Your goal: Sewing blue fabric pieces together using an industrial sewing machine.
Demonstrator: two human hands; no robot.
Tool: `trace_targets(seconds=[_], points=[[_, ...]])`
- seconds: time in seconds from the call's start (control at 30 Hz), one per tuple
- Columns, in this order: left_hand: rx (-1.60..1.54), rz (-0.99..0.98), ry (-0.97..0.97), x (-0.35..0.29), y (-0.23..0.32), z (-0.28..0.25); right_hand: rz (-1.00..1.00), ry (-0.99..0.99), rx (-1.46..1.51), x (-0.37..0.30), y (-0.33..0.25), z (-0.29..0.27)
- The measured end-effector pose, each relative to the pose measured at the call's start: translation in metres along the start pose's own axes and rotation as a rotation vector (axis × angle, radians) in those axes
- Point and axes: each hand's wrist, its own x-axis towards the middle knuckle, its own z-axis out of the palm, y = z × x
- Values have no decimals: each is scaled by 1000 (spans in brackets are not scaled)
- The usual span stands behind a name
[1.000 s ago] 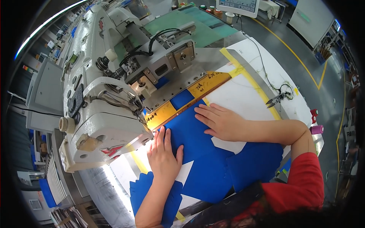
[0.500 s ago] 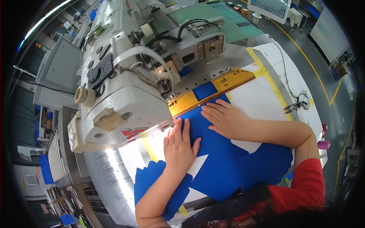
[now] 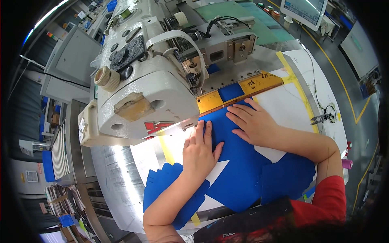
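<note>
Blue fabric (image 3: 237,172) bears the right hand (image 3: 259,127), now nearer the yellow strip (image 3: 263,84).

A blue sheet (image 3: 231,158) is touched by both flattened hands — the left hand (image 3: 198,156) is set just beside the sewing machine (image 3: 137,105), the right hand (image 3: 255,123) near a plate with 2 yellow sections (image 3: 263,84). Fanned blue pieces (image 3: 160,184) are partly covered by the left forearm (image 3: 170,202) — snips (image 3: 320,118) are seen farther right on the table (image 3: 117,174).
</note>
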Motion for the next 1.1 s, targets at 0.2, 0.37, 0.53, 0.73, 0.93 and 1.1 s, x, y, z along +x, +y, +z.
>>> trace_targets(seconds=[0.2,0.37,0.53,0.73,0.93,1.1], points=[[30,52,61,1,-3,2,-53,23,30,2,5,2],[31,56,54,1,-3,0,-67,2,39,4,6,3],[21,33,10,2,-3,-3,-73,-3,30,4,7,-1],[47,32,-9,5,0,-7,-72,-21,14,4,7,0],[43,3,-24,5,2,-10,-85,-5,46,2,10,5],[16,-38,-10,4,6,-9,-125,24,72,3,12,6]])
